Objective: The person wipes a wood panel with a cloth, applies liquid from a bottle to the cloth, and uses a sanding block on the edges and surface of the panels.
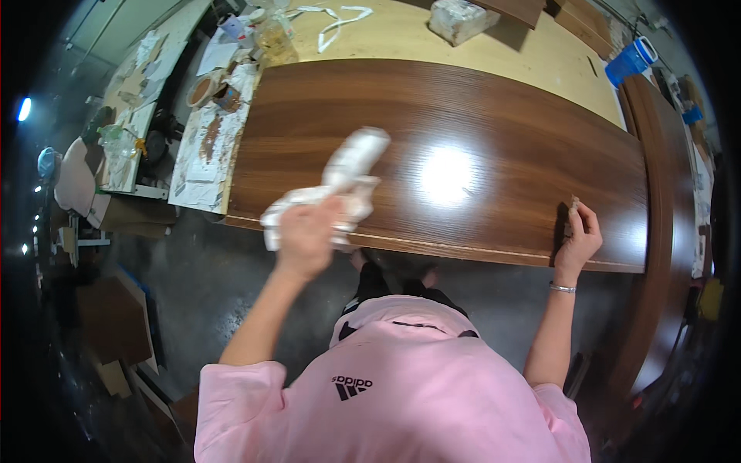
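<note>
My left hand (306,239) is closed round a crumpled white cloth (355,160), over the left front part of a brown wood-grain panel (494,116). One end of the cloth flares up and away from the fingers, smeared by motion. Whether the cloth touches the panel I cannot tell. Above the panel's right front part, my right hand (580,235) has its fingertips pinched together. Something tiny and pale seems to show at the tips, too small to name. A bright lamp reflection lies on the panel's glossy middle.
Behind the panel runs a yellowish tabletop (386,35) with a white strap (340,27) and a wrapped block (461,21). At left, a round tub (202,91) and a plastic jar (275,42) stand on a stained surface. More brown boards (664,177) and a blue container (629,62) are at right.
</note>
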A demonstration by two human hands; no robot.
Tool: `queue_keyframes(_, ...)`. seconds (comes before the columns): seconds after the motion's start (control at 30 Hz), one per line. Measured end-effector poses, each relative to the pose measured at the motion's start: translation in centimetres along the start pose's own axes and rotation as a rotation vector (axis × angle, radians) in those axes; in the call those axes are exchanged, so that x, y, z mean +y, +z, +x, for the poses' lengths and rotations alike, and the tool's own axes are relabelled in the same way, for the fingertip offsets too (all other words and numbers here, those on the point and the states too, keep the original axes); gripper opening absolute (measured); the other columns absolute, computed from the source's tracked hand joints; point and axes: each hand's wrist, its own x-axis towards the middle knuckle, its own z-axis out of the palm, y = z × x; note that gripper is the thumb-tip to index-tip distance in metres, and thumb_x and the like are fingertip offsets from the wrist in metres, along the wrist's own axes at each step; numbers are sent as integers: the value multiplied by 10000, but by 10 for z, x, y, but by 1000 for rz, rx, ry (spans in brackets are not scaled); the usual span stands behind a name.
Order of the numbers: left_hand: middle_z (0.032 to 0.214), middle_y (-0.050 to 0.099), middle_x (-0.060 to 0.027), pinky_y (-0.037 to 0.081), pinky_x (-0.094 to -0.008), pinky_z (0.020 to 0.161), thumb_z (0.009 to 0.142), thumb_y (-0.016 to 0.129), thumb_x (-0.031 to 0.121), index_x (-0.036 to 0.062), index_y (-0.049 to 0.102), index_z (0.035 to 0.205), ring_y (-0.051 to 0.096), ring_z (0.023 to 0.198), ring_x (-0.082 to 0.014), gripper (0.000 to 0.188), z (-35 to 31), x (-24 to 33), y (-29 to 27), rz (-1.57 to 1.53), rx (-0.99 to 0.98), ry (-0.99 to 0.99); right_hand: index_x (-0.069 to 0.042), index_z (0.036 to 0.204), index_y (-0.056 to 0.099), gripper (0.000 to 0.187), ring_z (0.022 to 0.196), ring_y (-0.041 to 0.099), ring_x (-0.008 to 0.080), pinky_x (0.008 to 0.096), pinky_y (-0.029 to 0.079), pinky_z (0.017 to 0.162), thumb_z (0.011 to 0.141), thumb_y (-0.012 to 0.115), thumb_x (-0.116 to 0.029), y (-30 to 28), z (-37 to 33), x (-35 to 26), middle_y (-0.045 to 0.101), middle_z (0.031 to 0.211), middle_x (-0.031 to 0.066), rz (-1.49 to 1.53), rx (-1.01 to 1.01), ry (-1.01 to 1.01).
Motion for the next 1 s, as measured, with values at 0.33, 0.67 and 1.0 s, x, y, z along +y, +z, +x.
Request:
queue_keyframes(0.33, 1226, 583, -114, 500, -361, 922, 937, 565, 17, -6, 506, 1321, 587, 1088, -205, 390, 13, -23, -55, -708, 669, -1071, 3, 1017, 718, 140, 819, 597, 73, 221, 470, 738, 894, 693, -58, 0, 8, 8, 702, 941, 11, -75, 30, 6)
queue_keyframes(0.67, 938, 601, -105, 470, -431, 781, 927, 556, 123, 15, 572, 993, 596, 858, -291, 128, -85, -84, -46, -63, 312, -774, 40, 1076, 693, 187, 920, 631, 112, 259, 498, 855, 913, 641, -37, 2, 9, 11, 697, 1010, 57, -96, -2, 35)
queue_keyframes(1.0, 1396, 510, -150, 409, -459, 1070, 1018, 496, 281, 14, 449, 1388, 519, 1270, -305, 459, -43, -77, -77, -938, 563, -1042, 19, 1046, 704, 160, 894, 616, 111, 256, 484, 834, 898, 663, -29, 1, 11, 16, 694, 980, 38, -48, 29, -4)
